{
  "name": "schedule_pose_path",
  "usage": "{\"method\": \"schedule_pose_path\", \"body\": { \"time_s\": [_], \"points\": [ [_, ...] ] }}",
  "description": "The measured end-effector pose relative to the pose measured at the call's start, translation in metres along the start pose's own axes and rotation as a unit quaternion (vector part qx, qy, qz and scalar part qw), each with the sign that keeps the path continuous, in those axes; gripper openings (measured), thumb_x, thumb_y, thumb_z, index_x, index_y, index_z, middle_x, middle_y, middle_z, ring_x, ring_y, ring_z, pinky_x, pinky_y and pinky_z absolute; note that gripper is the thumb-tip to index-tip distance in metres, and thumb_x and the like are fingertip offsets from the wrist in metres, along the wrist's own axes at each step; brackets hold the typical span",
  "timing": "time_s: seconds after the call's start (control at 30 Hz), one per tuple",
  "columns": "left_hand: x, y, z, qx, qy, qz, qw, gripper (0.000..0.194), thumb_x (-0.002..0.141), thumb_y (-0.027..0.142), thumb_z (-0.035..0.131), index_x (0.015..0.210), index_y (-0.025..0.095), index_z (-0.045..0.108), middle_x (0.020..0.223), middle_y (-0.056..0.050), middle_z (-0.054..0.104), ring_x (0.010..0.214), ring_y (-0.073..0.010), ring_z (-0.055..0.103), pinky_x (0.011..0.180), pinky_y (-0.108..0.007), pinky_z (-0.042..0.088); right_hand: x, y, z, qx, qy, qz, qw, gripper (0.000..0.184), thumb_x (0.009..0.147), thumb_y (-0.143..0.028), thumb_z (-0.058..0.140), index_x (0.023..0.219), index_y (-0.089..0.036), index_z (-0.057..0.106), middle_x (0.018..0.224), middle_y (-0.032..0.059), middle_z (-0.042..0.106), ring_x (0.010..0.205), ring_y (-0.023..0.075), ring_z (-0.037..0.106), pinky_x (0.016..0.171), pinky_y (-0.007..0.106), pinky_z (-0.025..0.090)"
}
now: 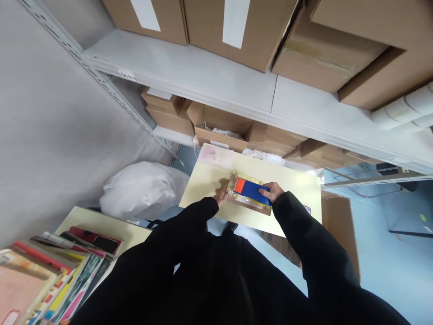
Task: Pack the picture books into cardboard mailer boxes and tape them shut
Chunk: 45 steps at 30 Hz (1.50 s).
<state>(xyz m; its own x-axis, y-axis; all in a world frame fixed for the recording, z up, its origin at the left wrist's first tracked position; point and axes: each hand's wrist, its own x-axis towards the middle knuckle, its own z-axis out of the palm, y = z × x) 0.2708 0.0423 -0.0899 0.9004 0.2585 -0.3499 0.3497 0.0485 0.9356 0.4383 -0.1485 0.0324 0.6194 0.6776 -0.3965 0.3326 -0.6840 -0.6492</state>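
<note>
A flat brown-and-yellow package in shiny clear film is over the cream table. Across its top lies a flat blue strip with an orange end; whether it is inside the film or on top, I cannot tell. My right hand grips the blue strip's right end, thumb on top and fingers underneath. At the package's left end is my left hand, its fingers closed against the edge and partly hidden.
The cream table stands before a grey shelf rack loaded with cardboard boxes. A white plastic bag bulges at the left. Books and magazines are stacked lower left. An open carton stands right of the table.
</note>
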Motion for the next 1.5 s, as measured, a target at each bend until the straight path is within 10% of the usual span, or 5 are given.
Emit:
{"method": "schedule_pose_path", "body": {
  "time_s": [0.27,0.73,1.2,1.5],
  "points": [
    [-0.059,-0.004,0.020,0.376,-0.089,0.306,0.870,0.039,0.081,0.020,0.038,0.119,0.018,0.049,0.130,-0.010,0.044,0.125,-0.0223,0.033,0.107,-0.045,0.020,0.007,0.004,0.000,-0.005,-0.009,0.007,1.000,0.034,0.067,-0.047,0.052,0.059,-0.014,0.059,0.049,-0.0012,0.049,0.048,0.0111,0.045,0.045,0.023,0.033],
    [-0.020,0.021,0.042,0.275,0.002,0.130,0.952,0.032,0.085,0.023,0.035,0.105,0.022,0.060,0.123,-0.006,0.052,0.123,-0.0198,0.036,0.108,-0.042,0.018,0.005,-0.011,-0.005,-0.056,0.010,0.034,0.998,0.033,0.069,-0.046,0.053,0.060,-0.015,0.062,0.052,0.0025,0.057,0.051,0.0124,0.051,0.049,0.023,0.036],
    [-0.014,0.020,0.054,0.293,0.041,0.123,0.947,0.033,0.085,0.021,0.033,0.103,0.020,0.060,0.119,-0.008,0.056,0.120,-0.0225,0.041,0.108,-0.042,0.021,-0.011,0.012,-0.029,-0.061,-0.019,0.054,0.997,0.036,0.065,-0.052,0.058,0.067,-0.017,0.066,0.058,0.0039,0.062,0.055,0.0148,0.055,0.052,0.024,0.038],
    [-0.008,0.018,0.052,0.413,0.022,0.192,0.890,0.038,0.085,0.014,0.027,0.103,0.016,0.060,0.115,-0.012,0.058,0.113,-0.0239,0.048,0.102,-0.039,0.031,-0.040,0.046,-0.047,-0.045,-0.017,0.060,0.997,0.034,0.067,-0.049,0.054,0.065,-0.017,0.065,0.056,0.0027,0.059,0.053,0.0137,0.052,0.050,0.024,0.036]
  ]
}}
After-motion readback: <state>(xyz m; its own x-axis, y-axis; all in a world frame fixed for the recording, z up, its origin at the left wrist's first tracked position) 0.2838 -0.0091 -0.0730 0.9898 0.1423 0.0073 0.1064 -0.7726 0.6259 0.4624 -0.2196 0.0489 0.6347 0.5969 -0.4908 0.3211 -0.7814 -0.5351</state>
